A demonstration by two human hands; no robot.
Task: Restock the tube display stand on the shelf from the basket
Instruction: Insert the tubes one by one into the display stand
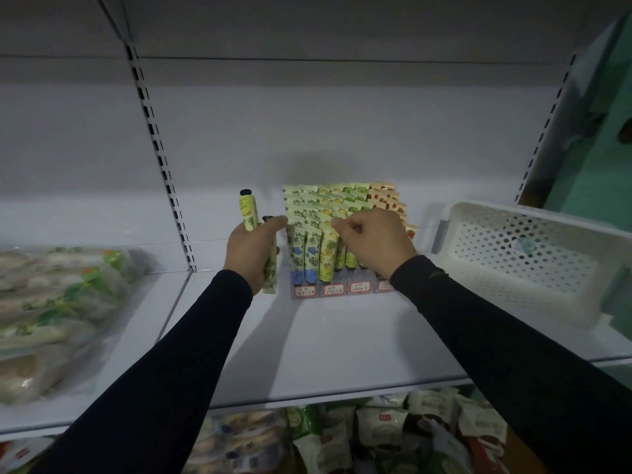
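Head view: left hand (251,254) grips tubes (247,210) beside the stand (337,289) (right hand (374,242) pinches one).

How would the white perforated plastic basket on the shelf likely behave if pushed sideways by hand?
The white perforated plastic basket would probably slide easily: it looks thin-walled and nearly empty, so it is likely light, and the white shelf looks smooth. It seems fairly stiff and, being wide and low, is unlikely to tip.

A clear tiered display stand (345,289) packed with upright yellow, green and orange tubes (328,254) sits mid-shelf (342,343), a white perforated basket (533,258) to its right.
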